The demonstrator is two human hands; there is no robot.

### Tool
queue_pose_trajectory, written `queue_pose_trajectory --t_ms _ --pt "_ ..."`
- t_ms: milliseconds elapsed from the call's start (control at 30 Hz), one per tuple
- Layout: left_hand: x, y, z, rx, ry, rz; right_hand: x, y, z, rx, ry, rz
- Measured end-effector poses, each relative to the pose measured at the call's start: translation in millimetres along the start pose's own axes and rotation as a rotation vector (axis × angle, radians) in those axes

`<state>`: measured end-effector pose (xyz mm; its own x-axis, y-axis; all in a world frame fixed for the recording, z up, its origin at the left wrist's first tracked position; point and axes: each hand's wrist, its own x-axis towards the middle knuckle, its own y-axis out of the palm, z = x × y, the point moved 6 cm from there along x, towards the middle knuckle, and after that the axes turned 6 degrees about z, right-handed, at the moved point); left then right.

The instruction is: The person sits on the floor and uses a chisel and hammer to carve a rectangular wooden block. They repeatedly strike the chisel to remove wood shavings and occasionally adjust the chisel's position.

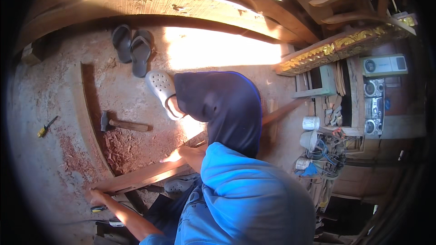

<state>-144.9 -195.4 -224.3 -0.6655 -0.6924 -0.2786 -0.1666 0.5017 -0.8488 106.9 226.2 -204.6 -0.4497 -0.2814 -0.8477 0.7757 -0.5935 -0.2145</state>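
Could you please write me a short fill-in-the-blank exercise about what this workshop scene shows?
1. The left hand rests on the near end of a long wooden ____.
2. The hammer lies on the floor among red wood ____.
3. A pair of dark ____ sits at the foot of the curved timber.
4. The screwdriver has a ____ handle.

Missing words: plank; shavings; flip-flops; yellow

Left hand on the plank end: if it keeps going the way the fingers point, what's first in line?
Left hand points up-left off the wooden plank. Beyond it only dusty floor shows; the yellow screwdriver lies farther along, though depth is unclear.
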Motion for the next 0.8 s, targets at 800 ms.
queue_pose_trajectory --t_ms 800 --pt "-73.6 30.6 -78.3 -0.771 0.058 0.445 -84.6 -12.4 -56.0 -0.423 0.14 -0.009"
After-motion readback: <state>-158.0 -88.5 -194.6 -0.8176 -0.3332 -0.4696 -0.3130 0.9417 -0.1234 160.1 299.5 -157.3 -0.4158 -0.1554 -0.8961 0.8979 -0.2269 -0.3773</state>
